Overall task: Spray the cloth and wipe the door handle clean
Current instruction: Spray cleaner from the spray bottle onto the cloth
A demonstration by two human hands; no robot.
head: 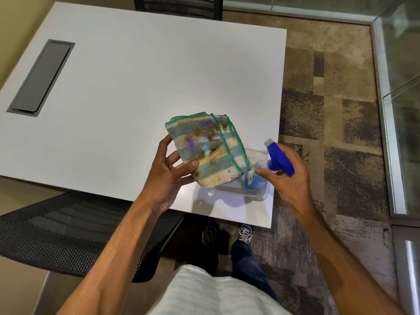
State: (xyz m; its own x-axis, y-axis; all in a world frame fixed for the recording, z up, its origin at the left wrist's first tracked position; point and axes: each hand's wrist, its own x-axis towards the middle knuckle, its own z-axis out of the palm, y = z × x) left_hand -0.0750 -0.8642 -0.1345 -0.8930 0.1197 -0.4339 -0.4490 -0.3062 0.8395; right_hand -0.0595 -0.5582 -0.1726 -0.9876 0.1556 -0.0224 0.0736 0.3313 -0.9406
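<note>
The white table [136, 76] fills most of the view. Above its near right corner hangs the cloth [209, 151], folded, striped green and cream, hemmed in green stitching and blotched with brown and purple stains. Under it, at that corner, sits a clear plastic container [256, 194]. The left hand [168, 178] pinches the cloth's lower edge, thumb on top, fingers beneath. The right hand [293, 180] is clamped round the blue-headed spray bottle [278, 158], tilted just beside the cloth.
</note>
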